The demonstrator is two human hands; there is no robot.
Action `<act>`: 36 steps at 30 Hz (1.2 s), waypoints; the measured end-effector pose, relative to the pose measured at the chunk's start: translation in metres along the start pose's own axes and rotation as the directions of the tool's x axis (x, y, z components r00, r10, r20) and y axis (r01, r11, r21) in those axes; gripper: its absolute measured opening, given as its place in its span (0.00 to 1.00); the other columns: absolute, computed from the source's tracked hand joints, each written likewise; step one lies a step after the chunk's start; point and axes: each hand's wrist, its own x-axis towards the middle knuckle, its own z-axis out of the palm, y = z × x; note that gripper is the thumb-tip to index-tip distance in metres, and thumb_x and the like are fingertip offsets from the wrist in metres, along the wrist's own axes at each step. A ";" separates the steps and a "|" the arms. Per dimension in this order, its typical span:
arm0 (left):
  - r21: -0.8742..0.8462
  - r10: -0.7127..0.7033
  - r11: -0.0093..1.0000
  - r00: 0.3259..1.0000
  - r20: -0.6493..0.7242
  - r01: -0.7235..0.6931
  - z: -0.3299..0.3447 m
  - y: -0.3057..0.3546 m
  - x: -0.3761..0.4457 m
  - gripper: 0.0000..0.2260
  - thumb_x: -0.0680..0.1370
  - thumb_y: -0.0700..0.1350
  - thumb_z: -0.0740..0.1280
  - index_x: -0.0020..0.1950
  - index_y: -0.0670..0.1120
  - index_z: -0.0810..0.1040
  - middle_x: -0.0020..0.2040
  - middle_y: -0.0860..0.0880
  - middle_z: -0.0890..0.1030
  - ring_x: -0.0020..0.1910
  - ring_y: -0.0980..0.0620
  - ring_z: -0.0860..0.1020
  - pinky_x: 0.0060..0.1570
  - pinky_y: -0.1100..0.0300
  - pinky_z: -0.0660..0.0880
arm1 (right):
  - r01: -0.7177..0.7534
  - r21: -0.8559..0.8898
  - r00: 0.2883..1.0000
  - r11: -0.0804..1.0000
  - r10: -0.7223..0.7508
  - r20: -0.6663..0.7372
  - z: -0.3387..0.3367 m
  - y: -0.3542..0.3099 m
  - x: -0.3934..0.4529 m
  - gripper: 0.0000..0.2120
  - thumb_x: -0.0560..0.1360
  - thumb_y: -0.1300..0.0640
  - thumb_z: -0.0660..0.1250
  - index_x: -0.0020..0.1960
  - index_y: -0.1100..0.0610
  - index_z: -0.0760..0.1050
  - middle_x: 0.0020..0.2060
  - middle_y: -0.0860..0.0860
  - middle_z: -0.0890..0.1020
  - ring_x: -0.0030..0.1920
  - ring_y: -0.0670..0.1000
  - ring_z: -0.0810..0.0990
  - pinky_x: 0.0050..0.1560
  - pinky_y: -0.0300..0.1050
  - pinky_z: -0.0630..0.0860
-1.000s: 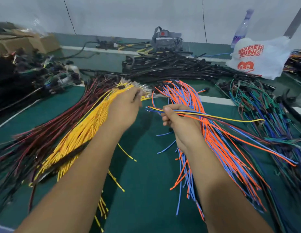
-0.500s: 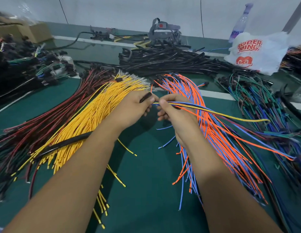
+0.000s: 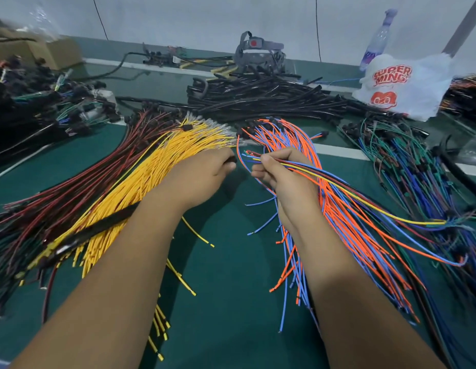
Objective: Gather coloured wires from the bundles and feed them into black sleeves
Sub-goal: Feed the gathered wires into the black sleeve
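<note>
Progress: a small set of mixed wires (image 3: 338, 182) is gathered; none is inside a sleeve yet, so feeding is, I judge, the step just starting.
Left to do: push the gathered ends into the sleeve, then repeat from the bundles.
Right hand (image 3: 282, 174): fingers curled round the gathered wires, pinching them near their ends, just right of the yellow bundle's (image 3: 157, 177) far tip; the loose tails trail off to the right over the orange and blue bundle (image 3: 346, 217).
Left hand (image 3: 202, 177): over the yellow bundle, fingers curled on one end of a black sleeve (image 3: 98, 227), whose rest runs back across the yellow wires under the forearm.
Gap: sleeve mouth and wire ends are near, facing, not touching.
Supply: black sleeve pile (image 3: 258, 99) lies beyond the yellow bundle on the green counter (image 3: 231, 262).
Change: half a second ago the two hands were touching; now they are slightly apart, and the wire tips show free.
</note>
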 end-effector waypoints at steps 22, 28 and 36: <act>-0.355 0.109 0.926 0.991 -0.083 -0.132 0.014 -0.011 0.006 0.07 0.78 0.57 0.59 0.45 0.60 0.74 0.33 0.62 0.74 0.32 0.61 0.69 0.36 0.55 0.66 | -0.111 0.302 0.993 0.947 0.115 0.002 -0.004 -0.007 0.007 0.11 0.74 0.74 0.61 0.38 0.64 0.76 0.25 0.52 0.78 0.27 0.46 0.78 0.31 0.35 0.75; -0.326 0.101 0.937 0.992 -0.080 -0.122 0.014 -0.010 0.006 0.10 0.80 0.52 0.62 0.41 0.66 0.71 0.36 0.65 0.74 0.34 0.63 0.70 0.37 0.55 0.66 | -0.119 0.330 0.992 0.936 0.127 -0.003 -0.003 -0.009 0.005 0.11 0.74 0.74 0.61 0.36 0.65 0.75 0.26 0.53 0.78 0.26 0.46 0.77 0.30 0.34 0.75; -0.448 0.159 0.875 0.983 -0.091 -0.183 0.015 -0.006 0.002 0.09 0.79 0.51 0.63 0.49 0.47 0.78 0.40 0.49 0.78 0.40 0.51 0.75 0.42 0.56 0.69 | -0.093 0.175 0.995 0.980 0.098 -0.020 -0.002 -0.005 0.004 0.12 0.74 0.73 0.63 0.34 0.62 0.76 0.25 0.49 0.80 0.27 0.46 0.78 0.34 0.35 0.77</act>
